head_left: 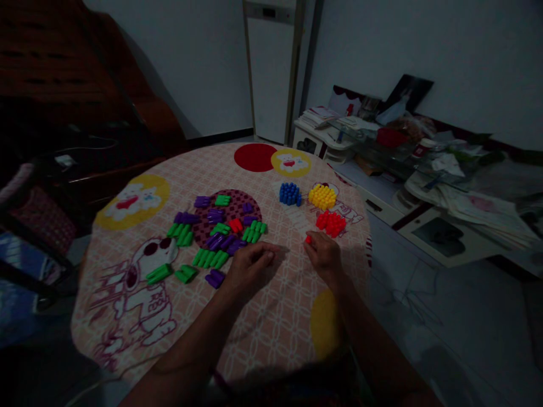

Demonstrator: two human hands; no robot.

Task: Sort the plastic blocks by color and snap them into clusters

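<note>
My left hand (250, 263) rests curled on the round table's patterned cloth (271, 322), just right of a loose spread of green pegs (210, 258) and purple pegs (215, 277). Nothing shows in its closed fingers. My right hand (323, 254) pinches a small red peg (308, 239) at its fingertips, just below a standing cluster of red pegs (331, 223). Beyond that stand a yellow peg cluster (322, 196) and a blue peg cluster (290, 193). One red piece (235, 225) lies among the green and purple ones.
A dark wooden seat (63, 113) stands to the left. To the right is a low white cabinet (424, 186) piled with papers and clutter. A white appliance (271, 68) stands against the far wall. The table edge (365, 243) is close to my right hand.
</note>
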